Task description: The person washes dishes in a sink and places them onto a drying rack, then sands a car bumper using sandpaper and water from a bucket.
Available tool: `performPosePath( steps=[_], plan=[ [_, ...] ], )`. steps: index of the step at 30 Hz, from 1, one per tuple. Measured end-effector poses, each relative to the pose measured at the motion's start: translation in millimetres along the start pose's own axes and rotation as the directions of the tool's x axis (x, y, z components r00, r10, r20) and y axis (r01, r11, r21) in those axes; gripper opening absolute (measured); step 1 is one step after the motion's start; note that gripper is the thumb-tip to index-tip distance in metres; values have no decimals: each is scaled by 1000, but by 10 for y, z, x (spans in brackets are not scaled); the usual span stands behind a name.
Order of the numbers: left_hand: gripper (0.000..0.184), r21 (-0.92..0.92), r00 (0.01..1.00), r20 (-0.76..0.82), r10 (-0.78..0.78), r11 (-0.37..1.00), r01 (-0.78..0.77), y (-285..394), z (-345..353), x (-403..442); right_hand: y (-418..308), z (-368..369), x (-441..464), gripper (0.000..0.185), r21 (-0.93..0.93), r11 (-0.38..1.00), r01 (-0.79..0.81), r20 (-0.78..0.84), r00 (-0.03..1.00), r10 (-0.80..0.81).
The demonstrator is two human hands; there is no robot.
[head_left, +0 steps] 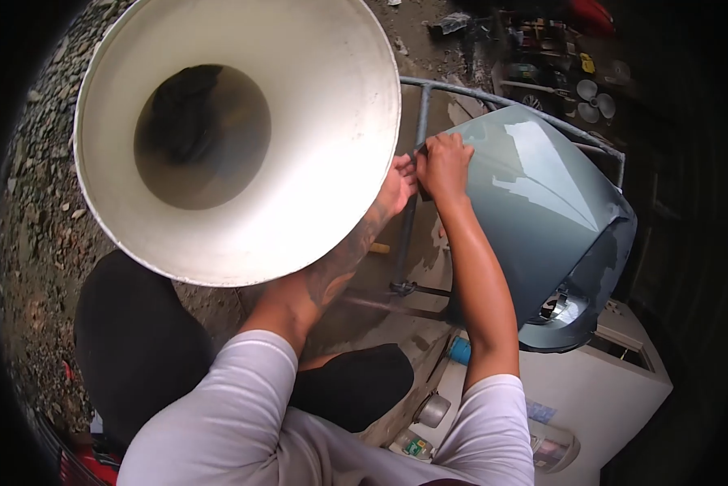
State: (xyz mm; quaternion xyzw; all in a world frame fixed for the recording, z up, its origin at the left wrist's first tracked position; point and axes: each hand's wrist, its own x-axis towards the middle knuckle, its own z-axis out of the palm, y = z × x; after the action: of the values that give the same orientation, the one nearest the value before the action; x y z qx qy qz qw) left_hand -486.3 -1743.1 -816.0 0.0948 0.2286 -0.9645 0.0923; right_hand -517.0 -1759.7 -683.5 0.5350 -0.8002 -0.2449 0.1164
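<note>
A blue-grey car hood (pixel 501 219), glossy and wet-looking, rests tilted on a metal pipe frame (pixel 422 113). At its left edge is my right hand (pixel 446 164), closed with the fingers curled down. A small dark piece shows beside those fingers, too little of it to name. Just left of it, my left hand (pixel 398 185) has its palm partly turned up and fingers loosely apart. The rim of a large white bucket (pixel 331 146) covers part of my left hand and forearm. Dark, murky water (pixel 206 154) lies in the bucket.
Below the hood are a white cabinet-like box (pixel 615 381), a metal pot (pixel 433 410) and a blue container (pixel 459 350). Gravel (pixel 44 219) covers the ground at left. Upper right holds a fan blade (pixel 595 101) and assorted clutter. My dark-clothed knees flank the bucket's lower side.
</note>
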Motion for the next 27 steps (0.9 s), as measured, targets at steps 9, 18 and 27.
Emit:
performPosePath(
  steps=[9,18,27],
  plan=[
    [30,-22,993,-116,15,1000,-18,-14,152,-74,107,-242,-194,15,-3,1000,-5,53,999,5],
    [29,-32,998,-68,-16,999,14,38,166,-74,111,-243,-360,16,4,1000,3,14,1000,-3],
    [37,54,992,-125,21,998,-14,-14,36,39,-37,36,-63,13,24,1000,14,-25,1000,-13]
  ],
)
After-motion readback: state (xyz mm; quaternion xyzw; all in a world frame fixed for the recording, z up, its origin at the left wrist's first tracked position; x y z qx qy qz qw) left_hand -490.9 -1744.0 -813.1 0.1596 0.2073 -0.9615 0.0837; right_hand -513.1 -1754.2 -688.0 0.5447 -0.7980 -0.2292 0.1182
